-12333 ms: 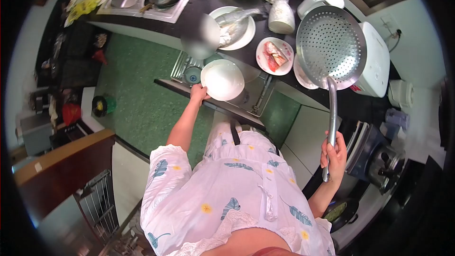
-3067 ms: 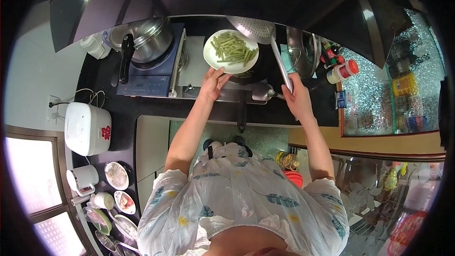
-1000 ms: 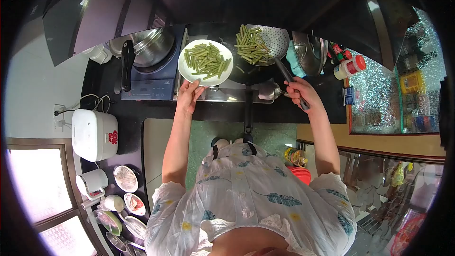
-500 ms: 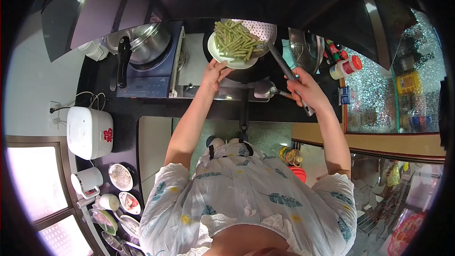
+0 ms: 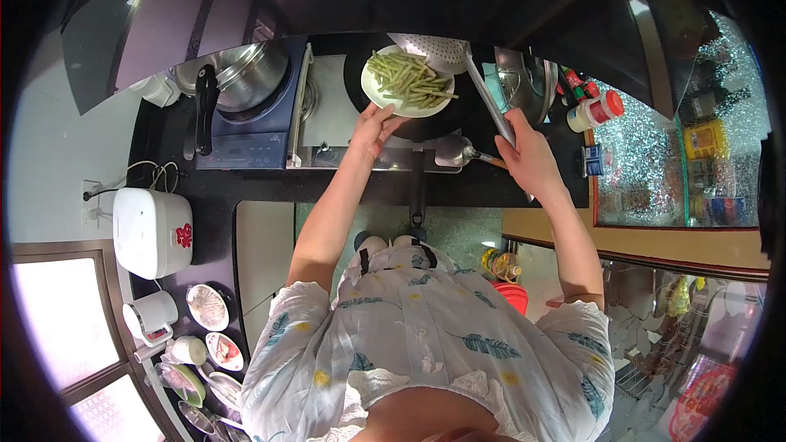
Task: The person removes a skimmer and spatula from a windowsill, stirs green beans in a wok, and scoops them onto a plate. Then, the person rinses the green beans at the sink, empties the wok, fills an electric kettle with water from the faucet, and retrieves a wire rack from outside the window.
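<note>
My left hand (image 5: 377, 126) grips the near rim of a white plate (image 5: 395, 106), held over a black wok (image 5: 455, 119). Cut green beans (image 5: 412, 78) are heaped on the plate. In my right hand (image 5: 528, 154) is the long handle of a perforated metal skimmer (image 5: 442, 52); its bowl tilts just behind the far edge of the plate, and I see no beans in it. Below the plate, a metal spatula (image 5: 455, 151) with a wooden-toned handle lies across the near side of the wok.
Left of the wok, a pressure cooker (image 5: 255, 74) sits on a blue induction cooktop (image 5: 246, 143). Seasoning jars (image 5: 595, 111) and a metal lid (image 5: 532, 90) are at the right. A white rice cooker (image 5: 151, 233), a kettle (image 5: 151, 315) and several dishes line the left counter. Dark cabinets hang low ahead.
The skimmer's bowl has tipped up and moved back off the plate. The beans that lay against it now rest wholly on the plate.
</note>
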Action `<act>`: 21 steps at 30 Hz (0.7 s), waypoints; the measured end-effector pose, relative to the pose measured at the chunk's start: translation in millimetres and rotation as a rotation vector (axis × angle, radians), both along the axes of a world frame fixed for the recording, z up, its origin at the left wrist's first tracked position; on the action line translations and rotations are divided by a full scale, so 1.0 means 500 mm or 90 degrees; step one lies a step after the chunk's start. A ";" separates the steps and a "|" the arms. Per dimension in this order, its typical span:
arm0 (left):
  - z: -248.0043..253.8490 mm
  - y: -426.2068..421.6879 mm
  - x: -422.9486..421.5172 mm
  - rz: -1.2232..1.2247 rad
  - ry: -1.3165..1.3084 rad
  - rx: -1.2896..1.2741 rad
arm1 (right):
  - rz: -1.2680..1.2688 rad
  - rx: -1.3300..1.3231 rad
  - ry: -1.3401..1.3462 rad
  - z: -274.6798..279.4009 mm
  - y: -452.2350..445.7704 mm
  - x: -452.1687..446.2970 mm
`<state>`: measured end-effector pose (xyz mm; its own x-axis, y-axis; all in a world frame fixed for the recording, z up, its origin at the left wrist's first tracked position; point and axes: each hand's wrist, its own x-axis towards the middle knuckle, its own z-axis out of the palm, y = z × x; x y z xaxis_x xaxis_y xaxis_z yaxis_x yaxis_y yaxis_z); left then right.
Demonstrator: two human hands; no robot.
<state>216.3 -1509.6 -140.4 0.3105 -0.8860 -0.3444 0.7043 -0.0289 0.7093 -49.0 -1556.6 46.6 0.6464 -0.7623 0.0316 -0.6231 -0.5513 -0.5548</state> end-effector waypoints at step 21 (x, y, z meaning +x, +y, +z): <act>0.050 0.113 0.144 0.075 -0.023 -0.053 | -0.150 0.053 0.018 -0.260 -0.213 0.013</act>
